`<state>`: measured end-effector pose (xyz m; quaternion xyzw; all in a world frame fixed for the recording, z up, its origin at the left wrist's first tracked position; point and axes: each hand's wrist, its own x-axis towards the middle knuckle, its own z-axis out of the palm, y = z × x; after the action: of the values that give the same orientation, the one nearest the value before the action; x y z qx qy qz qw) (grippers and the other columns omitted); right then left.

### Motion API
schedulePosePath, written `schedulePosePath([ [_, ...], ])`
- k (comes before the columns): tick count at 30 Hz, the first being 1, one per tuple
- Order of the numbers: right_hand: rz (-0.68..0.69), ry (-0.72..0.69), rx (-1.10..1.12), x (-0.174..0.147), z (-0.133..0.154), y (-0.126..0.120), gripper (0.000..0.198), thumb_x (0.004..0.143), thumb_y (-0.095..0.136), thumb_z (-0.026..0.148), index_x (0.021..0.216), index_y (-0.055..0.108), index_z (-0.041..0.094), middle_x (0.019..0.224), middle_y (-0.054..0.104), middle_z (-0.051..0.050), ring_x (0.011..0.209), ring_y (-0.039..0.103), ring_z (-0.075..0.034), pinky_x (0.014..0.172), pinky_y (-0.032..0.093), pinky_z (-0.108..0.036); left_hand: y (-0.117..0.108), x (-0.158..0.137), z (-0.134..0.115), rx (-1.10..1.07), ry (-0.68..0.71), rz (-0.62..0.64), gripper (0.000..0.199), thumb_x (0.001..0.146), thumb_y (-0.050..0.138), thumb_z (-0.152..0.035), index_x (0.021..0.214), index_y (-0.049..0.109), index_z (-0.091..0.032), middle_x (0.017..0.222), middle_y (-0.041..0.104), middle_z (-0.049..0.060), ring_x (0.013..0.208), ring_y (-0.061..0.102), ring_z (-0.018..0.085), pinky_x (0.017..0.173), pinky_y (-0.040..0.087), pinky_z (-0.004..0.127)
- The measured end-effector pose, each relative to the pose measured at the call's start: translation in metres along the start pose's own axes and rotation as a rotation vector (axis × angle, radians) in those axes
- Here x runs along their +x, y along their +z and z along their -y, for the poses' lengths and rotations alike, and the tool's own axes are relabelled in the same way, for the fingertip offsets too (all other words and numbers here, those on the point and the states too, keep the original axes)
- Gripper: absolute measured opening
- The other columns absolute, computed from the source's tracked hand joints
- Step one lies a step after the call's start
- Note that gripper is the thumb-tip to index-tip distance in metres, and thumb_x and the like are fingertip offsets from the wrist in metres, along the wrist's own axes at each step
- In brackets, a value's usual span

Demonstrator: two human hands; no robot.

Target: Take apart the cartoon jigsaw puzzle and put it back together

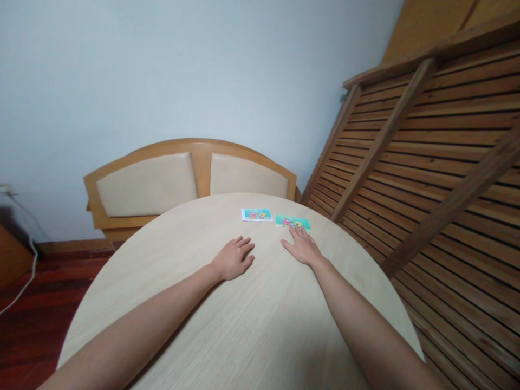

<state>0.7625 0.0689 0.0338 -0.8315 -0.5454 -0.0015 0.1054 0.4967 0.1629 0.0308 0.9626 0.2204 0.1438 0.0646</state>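
Two flat pieces of card with teal cartoon pictures lie side by side near the far edge of the round table. The left picture card (257, 215) has a white border along its left and lower sides. The right picture card (293, 221) shows a pink figure and a yellow one. My right hand (303, 246) rests open, its fingertips over the lower edge of the right card. Below the left card, apart from it, my left hand (233, 259) lies on the wood with fingers stretched out and nothing in it.
The pale wooden table (195, 330) fills the lower middle. Behind it stands a headboard (202, 162) with cream panels against the wall. A slatted wooden frame (422, 141) leans at the right, close to the table's edge. A white cable (34, 260) hangs at the left.
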Motion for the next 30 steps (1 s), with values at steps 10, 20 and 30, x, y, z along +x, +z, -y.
schedulePosePath([
  [10,0.075,-0.122,-0.083,-0.047,0.04,-0.029,0.078,0.09,0.045,0.067,0.139,0.052,0.007,0.145,0.047,-0.025,0.133,0.044,-0.04,0.108,0.037,-0.049,-0.002,0.0,-0.002,-0.05,-0.036,-0.049,0.063,0.096,0.047,-0.048,0.147,0.043,-0.011,0.152,0.045,0.017,0.141,0.042,0.03,0.12,0.031,0.044],
  [20,0.278,-0.654,0.185,-0.089,0.078,-0.059,0.046,0.087,0.064,0.043,0.128,0.063,0.021,0.127,0.065,-0.012,0.116,0.059,-0.03,0.102,0.044,-0.04,-0.003,-0.002,0.003,-0.143,0.076,0.022,0.092,0.082,0.062,-0.066,0.151,0.034,-0.012,0.153,0.042,0.018,0.142,0.038,0.037,0.118,0.029,0.05],
  [30,0.212,-0.557,0.289,-0.054,0.039,-0.027,0.093,0.074,0.073,0.063,0.148,0.043,0.015,0.149,0.046,-0.016,0.138,0.04,-0.033,0.116,0.031,-0.044,-0.011,-0.003,0.002,-0.3,0.216,0.034,0.08,0.076,0.074,-0.048,0.143,0.044,-0.016,0.136,0.056,0.016,0.124,0.054,0.031,0.109,0.042,0.044],
])
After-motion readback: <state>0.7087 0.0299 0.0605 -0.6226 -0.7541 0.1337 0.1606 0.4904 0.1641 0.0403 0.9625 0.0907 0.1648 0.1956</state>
